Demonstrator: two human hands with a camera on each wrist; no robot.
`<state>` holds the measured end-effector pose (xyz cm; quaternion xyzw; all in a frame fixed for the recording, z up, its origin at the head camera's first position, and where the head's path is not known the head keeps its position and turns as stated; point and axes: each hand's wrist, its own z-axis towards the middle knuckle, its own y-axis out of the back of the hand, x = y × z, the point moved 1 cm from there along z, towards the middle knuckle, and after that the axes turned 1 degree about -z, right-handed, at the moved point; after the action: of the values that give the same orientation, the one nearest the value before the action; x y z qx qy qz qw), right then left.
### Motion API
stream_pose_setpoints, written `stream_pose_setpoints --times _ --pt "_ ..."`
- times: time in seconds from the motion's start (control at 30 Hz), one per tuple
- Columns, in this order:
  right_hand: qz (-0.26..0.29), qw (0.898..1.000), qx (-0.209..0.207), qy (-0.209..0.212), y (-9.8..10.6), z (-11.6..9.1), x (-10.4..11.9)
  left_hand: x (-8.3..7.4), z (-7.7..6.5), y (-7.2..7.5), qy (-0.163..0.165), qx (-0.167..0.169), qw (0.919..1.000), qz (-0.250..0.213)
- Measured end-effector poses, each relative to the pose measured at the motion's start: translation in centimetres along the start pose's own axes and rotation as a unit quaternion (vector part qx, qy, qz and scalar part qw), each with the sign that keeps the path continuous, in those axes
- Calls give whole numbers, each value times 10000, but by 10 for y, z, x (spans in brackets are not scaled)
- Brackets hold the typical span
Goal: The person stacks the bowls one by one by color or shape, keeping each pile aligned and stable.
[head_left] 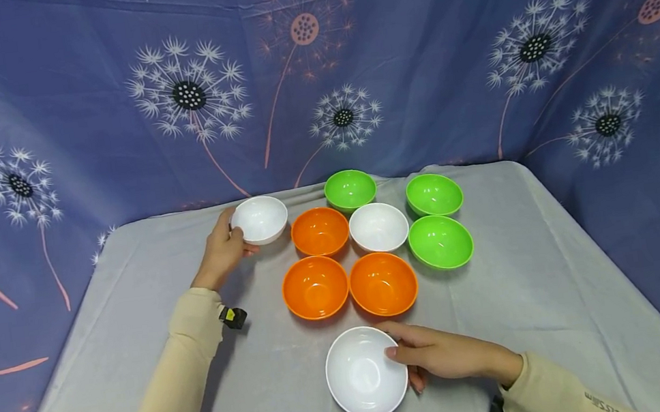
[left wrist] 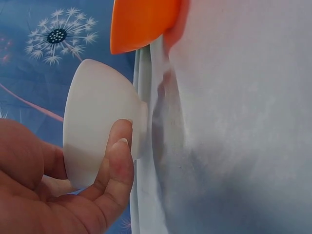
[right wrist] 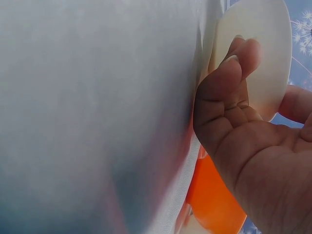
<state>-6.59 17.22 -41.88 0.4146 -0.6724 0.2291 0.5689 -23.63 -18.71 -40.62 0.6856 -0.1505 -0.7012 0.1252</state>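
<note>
My hands are well apart, each clamped on one bowl. My left hand [head_left: 221, 250] pinches the far-left white bowl [head_left: 259, 220] at its left side, thumb at the rim, fingers against the outer wall. My right hand [head_left: 447, 353] grips the near white bowl [head_left: 366, 373] at its right side, thumb over the rim. I cannot tell whether either base touches the grey cloth [head_left: 532, 291]. Between the two held bowls stand three orange bowls [head_left: 315, 287]; the upper one is just beside the far-left white bowl. A third white bowl [head_left: 379, 227] sits between the orange bowls and three green bowls [head_left: 441, 242].
</note>
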Motion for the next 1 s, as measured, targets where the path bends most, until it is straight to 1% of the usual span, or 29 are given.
stream_pose_setpoints --times 0.23,0.4,0.7,0.87,1.0 --pt "-8 10000 9 29 0 0 1 -2 -3 4 -46 14 10000 -55" --pt "1 10000 9 43 0 1 0 -2 -4 6 -93 -28 10000 -5" --pt "-45 10000 -43 42 0 1 -2 -5 -8 11 -84 -37 9999 84" --pt "-53 10000 -80 27 -1 1 -3 -7 -11 12 -69 -53 9999 138" --pt "-38 10000 -88 -7 -1 1 -3 -9 -12 11 -124 -73 9997 188"
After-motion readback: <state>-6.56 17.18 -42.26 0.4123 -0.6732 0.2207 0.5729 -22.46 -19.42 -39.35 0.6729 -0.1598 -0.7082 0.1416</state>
